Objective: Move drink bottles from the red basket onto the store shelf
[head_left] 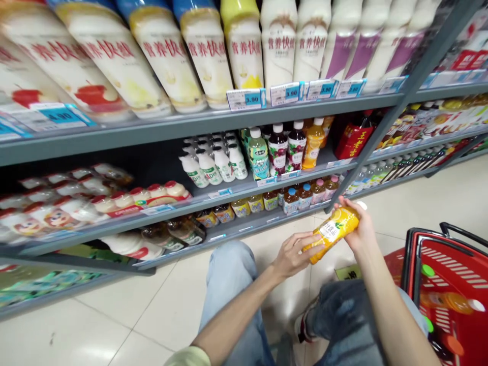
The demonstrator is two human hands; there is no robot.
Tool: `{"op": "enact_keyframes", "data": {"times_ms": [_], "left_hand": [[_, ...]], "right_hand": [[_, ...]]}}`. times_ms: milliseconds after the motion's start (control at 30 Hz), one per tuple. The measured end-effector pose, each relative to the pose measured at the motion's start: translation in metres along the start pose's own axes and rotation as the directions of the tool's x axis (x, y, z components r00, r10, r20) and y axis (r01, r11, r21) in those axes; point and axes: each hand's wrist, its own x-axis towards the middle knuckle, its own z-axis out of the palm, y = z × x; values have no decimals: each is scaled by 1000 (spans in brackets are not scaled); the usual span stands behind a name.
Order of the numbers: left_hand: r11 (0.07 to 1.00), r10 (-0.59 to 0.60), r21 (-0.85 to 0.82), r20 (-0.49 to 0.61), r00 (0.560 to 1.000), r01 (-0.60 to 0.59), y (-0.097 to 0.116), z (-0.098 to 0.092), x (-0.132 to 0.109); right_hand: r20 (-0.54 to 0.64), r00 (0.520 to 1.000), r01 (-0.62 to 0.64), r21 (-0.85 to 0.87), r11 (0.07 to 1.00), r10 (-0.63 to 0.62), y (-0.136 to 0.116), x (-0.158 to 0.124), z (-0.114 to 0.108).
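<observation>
Between my two hands a bottle of orange juice [333, 231] lies tilted, its white cap up at the right and its label facing me. My left hand [295, 254] has its fingers laid along the bottle's lower end. Around the cap end, my right hand [358, 223] is closed on the bottle from beneath and the side. Both hands are above the floor, in front of my bent knees. Similar orange juice bottles [314, 144] stand on the middle shelf, beside dark grape juice bottles [278, 151].
A red shopping basket [457, 274] with several bottles is at my right. Ahead runs a grey shelf unit [213, 122], with large white drink bottles [206, 56] on top and small white bottles [198, 170] below. Pale floor tiles [152, 305] lie under me.
</observation>
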Motion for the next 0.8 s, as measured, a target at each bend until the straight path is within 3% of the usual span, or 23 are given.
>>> {"op": "enact_keyframes", "data": {"times_ms": [200,333,467,567,667,800], "left_hand": [[978,-197,-112,-189,962,178,3,1,10],[927,-345,-224,-190,919,301,8,1,15],[788,-500,-437,-42,865,434,8,3,7],[619,-558,-598,121,821,509,6,1,4],[418,-558,-668,346,755,615,6,-4,10],[285,-483,-625,562,672,727,7,-6,21]], "right_hand": [[142,988,61,3,998,-61,1,-7,10],[229,964,136,23,990,-138,-3,-17,15],[316,928,199,22,980,-196,-3,-26,18],[369,906,224,-4,975,-207,-5,-32,23],[338,920,213,-13,977,-196,-7,-32,26],[218,970,128,-87,988,-107,-4,-23,24]]}}
